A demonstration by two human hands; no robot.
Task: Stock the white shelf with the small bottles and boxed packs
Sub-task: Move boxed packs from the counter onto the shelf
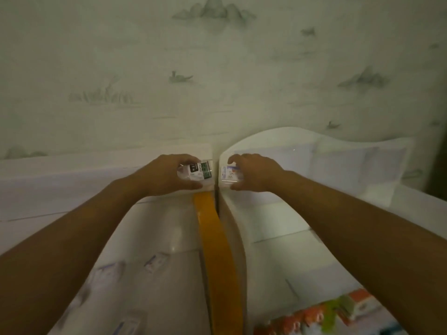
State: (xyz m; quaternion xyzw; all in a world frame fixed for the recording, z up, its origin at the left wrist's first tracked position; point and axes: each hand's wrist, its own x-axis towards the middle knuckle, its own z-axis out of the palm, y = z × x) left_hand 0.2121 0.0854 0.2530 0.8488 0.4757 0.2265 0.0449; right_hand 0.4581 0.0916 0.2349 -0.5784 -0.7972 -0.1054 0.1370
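Head view, placing step: at frame centre the left hand [167, 174] pinches a small labelled bottle [197, 172] and the right hand [256, 171] a boxed pack [229, 176] over the white shelf [278, 151], where each apparently needs lowering, then releasing.

This looks like a room in a home rather than a shop or lab. The wall behind is covered in pale green wallpaper printed with ink-style mountains, reeds and small boats [181, 78], a domestic sort of decoration. Against it stand glossy white shelf units with curved, rounded side panels [244, 151], furniture of a household kind, with a yellow-orange strip [215, 240] running down between them. Blurred orange, green and white boxed packs [321, 315] sit on a lower level. The light is dim.
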